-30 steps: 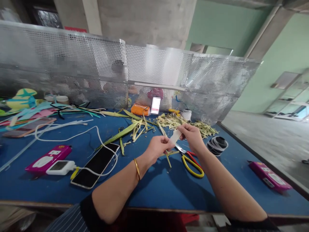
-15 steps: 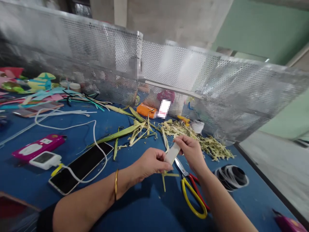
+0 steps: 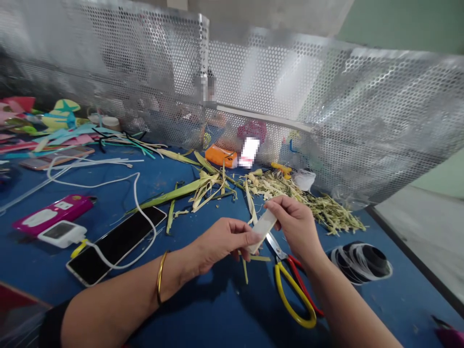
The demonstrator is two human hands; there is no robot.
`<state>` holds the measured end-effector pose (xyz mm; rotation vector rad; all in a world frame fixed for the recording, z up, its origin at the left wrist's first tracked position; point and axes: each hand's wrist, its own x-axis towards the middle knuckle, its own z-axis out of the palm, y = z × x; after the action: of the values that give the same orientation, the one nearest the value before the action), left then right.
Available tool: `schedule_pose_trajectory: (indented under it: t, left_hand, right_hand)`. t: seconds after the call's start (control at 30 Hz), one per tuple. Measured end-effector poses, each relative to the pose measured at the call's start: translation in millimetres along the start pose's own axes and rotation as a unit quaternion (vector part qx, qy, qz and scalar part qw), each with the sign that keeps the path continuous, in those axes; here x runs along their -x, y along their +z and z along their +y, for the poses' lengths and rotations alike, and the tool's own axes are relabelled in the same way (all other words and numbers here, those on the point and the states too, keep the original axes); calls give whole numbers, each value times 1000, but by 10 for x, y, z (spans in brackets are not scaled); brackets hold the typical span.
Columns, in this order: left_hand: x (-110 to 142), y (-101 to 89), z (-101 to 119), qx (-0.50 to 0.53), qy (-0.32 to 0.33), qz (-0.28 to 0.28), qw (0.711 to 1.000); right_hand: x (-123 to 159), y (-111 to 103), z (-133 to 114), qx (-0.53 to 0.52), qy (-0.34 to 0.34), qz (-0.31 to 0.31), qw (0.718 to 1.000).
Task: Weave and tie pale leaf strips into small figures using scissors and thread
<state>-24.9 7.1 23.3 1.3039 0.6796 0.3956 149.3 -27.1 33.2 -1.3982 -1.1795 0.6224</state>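
- The left hand (image 3: 232,241) pinches the lower end of a short, pale strip (image 3: 264,227) between thumb and fingers.
- The right hand (image 3: 295,224) pinches the strip's upper end, fingers closed narrowly; the strip slants between both hands above the blue table (image 3: 217,314).
- Scissors (image 3: 278,252) with one yellow and one red handle lie just beside the strip, partly behind the right forearm.
- A spool of clear line (image 3: 362,263) rests to the right of the right forearm.
- Beyond the hands lie green husk leaves (image 3: 177,194) and a heap of shredded husk (image 3: 331,212).
- To the left lies a dark-screened phone (image 3: 119,246), a white cable (image 3: 136,193) crossing it; a white device (image 3: 60,233) touches a magenta pack (image 3: 54,212).
- An orange pack (image 3: 220,156) sits near the perforated metal screen (image 3: 261,72).
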Motion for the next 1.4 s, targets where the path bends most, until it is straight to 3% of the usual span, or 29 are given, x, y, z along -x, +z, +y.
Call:
schedule_pose_trajectory:
  t: [0.07, 0.17, 0.23, 0.3, 0.37, 0.5, 0.57, 0.67, 0.77, 0.97, 1.2, 1.3, 1.4]
  left_hand:
    - [9, 4, 4, -11, 9, 21, 1000]
    - [16, 0, 2, -26, 4, 8, 1000]
    - [15, -12, 9, -19, -4, 3, 1000]
    - [5, -31, 23, 8, 3, 37, 999]
    - [-12, -57, 38, 42, 22, 90, 995]
    - [-36, -97, 44, 102, 64, 167, 979]
    - [-36, -98, 37, 137, 57, 185, 971]
    - [-25, -79, 29, 191, 19, 177, 965]
    - [-17, -59, 33, 238, 1, 151, 959]
    - [-13, -69, 55, 272, 12, 127, 954]
    - [5, -96, 69, 240, 7, 87, 967]
    - [-3, -92, 74, 239, 6, 108, 965]
    - [-4, -71, 78, 251, 10, 138, 958]
  right_hand:
    - [24, 26, -6, 13, -7, -12, 1000]
    - [46, 47, 13, 43, -18, -35, 998]
    - [51, 35, 22, 72, -44, -14, 996]
    - [60, 4, 3, 121, -117, 42, 985]
    - [87, -21, -43, 173, -221, 70, 957]
    - [209, 44, -124, 253, -350, -42, 901]
    - [283, 130, -121, 316, -398, -58, 859]
    - [365, 242, -90, 391, -445, -19, 806]
    - [381, 269, -75, 411, -470, 39, 781]
    - [312, 197, -76, 398, -477, 81, 780]
    - [257, 106, -57, 391, -533, 10, 750]
    - [241, 75, -72, 397, -542, 16, 741]
    - [237, 87, -85, 399, -519, 41, 755]
